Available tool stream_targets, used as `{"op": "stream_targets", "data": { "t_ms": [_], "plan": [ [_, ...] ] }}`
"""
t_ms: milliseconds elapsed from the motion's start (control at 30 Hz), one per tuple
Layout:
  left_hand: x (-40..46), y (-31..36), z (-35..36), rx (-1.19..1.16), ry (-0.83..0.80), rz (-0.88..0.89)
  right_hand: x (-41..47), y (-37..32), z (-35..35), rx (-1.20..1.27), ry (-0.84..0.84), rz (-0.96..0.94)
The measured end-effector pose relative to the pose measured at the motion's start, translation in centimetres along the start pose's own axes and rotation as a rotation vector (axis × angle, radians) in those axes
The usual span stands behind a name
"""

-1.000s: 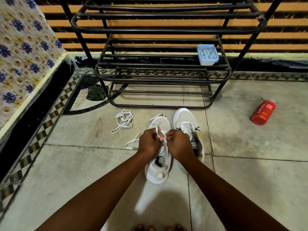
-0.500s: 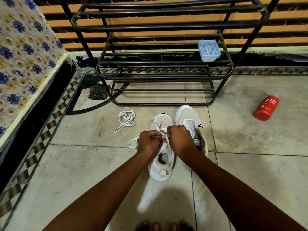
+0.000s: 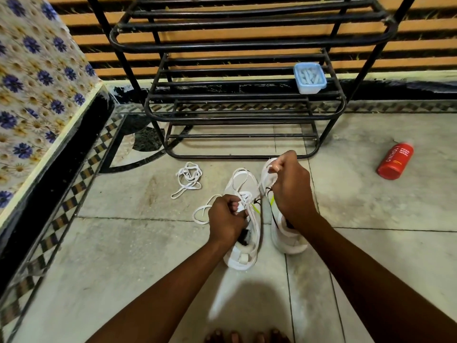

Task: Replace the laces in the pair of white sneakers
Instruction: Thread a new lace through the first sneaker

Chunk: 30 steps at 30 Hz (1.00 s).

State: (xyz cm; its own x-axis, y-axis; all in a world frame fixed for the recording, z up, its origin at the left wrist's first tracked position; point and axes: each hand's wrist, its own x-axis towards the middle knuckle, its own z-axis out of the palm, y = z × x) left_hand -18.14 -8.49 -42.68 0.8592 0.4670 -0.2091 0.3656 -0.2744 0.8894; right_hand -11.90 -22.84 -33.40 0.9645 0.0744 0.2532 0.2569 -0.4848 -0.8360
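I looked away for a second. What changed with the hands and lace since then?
The right hand pulled away from the left, drawing the lace up and forward. The left hand kept its grip at the left sneaker. The loose lace and red bottle stayed put.

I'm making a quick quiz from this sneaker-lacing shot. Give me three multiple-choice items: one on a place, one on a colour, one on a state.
1. Where does the blue container sit?
A. on the floor
B. on a rack shelf
C. inside a sneaker

2. What colour is the bottle lying on the floor?
A. red
B. green
C. black

3. What is the right hand doing?
A. lying flat on the floor
B. gripping the bottle
C. pinching a white lace, raised

Key: 1 B, it rests on the black rack; 2 A, its body is red; 3 C, its fingertips pinch the lace above the sneakers.
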Motion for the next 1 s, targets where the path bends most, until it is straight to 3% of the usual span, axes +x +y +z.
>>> {"op": "stream_targets", "data": {
  "t_ms": [67, 133, 200, 333, 433, 500, 600, 633, 700, 767, 800, 900, 1000],
  "plan": [
    [-0.1, -0.2, 0.1, 0.058, 0.029, 0.061, 0.1, -0.5, 0.0, 0.490, -0.005, 0.259],
    [-0.2, -0.2, 0.2, 0.117, 0.055, 0.076, 0.2, -0.6, -0.3, 0.554, -0.017, 0.302],
    [0.0, -0.2, 0.4, 0.185, 0.068, 0.106, 0.7, -0.3, -1.1, 0.225, -0.094, 0.041],
    [0.3, -0.6, 0.4, 0.269, 0.044, 0.170, 1.6, 1.1, -2.1, -0.745, -0.553, -0.422],
    [0.5, -0.7, 0.3, 0.258, 0.036, 0.198, 1.6, 2.0, -1.4, -1.094, -0.736, -0.714],
    [0.6, -0.8, 0.4, 0.256, 0.031, 0.203, 1.7, 2.3, -1.3, -1.018, -0.658, -0.837],
    [0.9, -1.3, 0.5, 0.234, 0.030, 0.184, 1.9, 1.4, -1.4, -0.672, -0.373, -0.714],
    [1.0, -1.4, 0.5, 0.236, 0.026, 0.179, 1.7, 0.5, -1.2, -0.477, -0.268, -0.587],
    [1.2, -1.7, 0.5, 0.256, 0.025, 0.164, 1.4, -1.6, -0.8, 0.134, -0.114, -0.073],
    [1.3, -1.9, 0.4, 0.295, 0.027, 0.155, 1.4, -2.9, -0.8, 0.588, -0.157, 0.381],
    [1.4, -1.9, 0.4, 0.305, 0.022, 0.149, 1.6, -2.9, -1.1, 0.548, -0.191, 0.410],
    [1.2, -1.7, 0.3, 0.293, 0.024, 0.146, 2.4, -0.8, -1.9, -0.156, -0.313, -0.111],
    [1.0, -1.4, 0.2, 0.251, 0.015, 0.124, 2.4, 0.2, -2.7, -0.602, -0.505, -0.267]
  ]
}}
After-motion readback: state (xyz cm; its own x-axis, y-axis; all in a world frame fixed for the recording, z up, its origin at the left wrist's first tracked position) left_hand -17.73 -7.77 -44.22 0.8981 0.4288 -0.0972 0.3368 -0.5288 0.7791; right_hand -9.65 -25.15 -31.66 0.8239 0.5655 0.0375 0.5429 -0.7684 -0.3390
